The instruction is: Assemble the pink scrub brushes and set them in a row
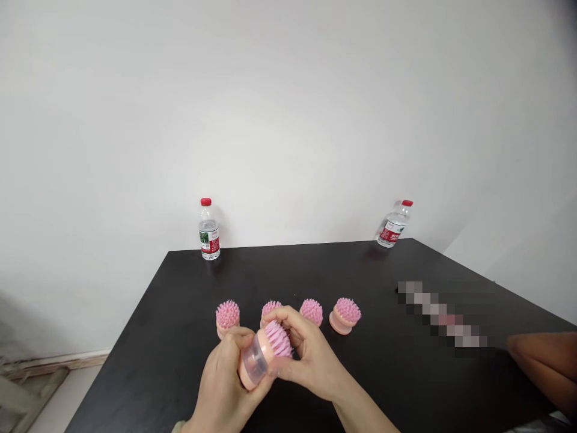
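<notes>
Between my hands is a round scrub brush with pink bristles, a peach rim and a clear middle band, tilted with its bristles toward the upper right. My left hand is closed round its base. The fingers and thumb of my right hand curl about the bristle end. Behind my hands stand more brushes of the same kind, bristles up: one at the left, one partly hidden by my right hand, another just right of it, and a slightly tilted one at the right.
On the black table a red-capped water bottle stands at the back left. A second water bottle leans at the back right by the white wall. Another person's arm rests at the right, near a blurred-out patch.
</notes>
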Tool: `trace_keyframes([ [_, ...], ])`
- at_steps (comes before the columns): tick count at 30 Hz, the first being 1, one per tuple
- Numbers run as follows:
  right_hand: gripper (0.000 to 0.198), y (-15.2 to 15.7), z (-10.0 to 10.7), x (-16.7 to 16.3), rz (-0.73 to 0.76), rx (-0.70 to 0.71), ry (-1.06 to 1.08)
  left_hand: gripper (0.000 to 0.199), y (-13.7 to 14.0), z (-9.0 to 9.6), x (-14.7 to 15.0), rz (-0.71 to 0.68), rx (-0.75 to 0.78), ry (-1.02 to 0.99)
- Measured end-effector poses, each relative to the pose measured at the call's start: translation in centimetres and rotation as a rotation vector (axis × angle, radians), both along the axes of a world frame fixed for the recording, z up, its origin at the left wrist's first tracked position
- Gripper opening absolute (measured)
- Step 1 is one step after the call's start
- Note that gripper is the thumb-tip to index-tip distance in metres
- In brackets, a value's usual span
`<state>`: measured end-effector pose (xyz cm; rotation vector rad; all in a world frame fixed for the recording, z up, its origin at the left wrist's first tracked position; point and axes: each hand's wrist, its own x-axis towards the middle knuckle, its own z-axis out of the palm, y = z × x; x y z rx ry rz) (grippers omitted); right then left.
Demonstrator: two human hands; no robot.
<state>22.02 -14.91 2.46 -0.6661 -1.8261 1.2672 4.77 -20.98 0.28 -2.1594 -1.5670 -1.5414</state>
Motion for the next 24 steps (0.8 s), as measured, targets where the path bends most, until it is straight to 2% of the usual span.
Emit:
trace_keyframes([
  [4, 0.079, -0.3, 0.4, -0.3, -0.015, -0.008, -0.033, 0.029, 0.2, -0.2, -0.1, 0.051, 0.142, 0.103],
  [8, 0.079, -0.5, 0.5, -0.3, -0.041, 0.008, -0.071, 0.026, 0.3, 0.0, -0.2, 0.018, 0.259, 0.113],
  [13, 0.074, -0.8, 0.4, -0.3, -0.067, 0.032, -0.081, 0.027, 0.0, -0.8, -0.1, -0.029, 0.143, 0.056],
  [18, 0.069, -0.9, 0.4, -0.3, -0.049, 0.029, -0.048, 0.026, -0.5, -1.5, 0.4, -0.012, 0.06, -0.091],
  [24, 0.055, -0.8, 0.9, 0.9, 0.117, 0.063, 0.002, 0.03, -0.7, -0.9, 0.8, -0.076, -0.098, -0.247],
])
